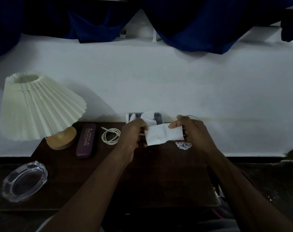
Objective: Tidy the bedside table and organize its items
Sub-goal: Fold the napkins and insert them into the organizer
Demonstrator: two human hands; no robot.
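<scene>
Pinching a soft rectangular tissue (164,135) | left hand (134,136) and right hand (194,131) both grasping | dark bedside table (159,173)

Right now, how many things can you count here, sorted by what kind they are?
Lamp: 1
Glasses case: 1
Coiled white cable: 1
Clear glass pieces: 2 (ashtray, small crystal piece)
Tissue box: 1
Loose tissue, held between left hand and right hand: 1
Total: 7
</scene>
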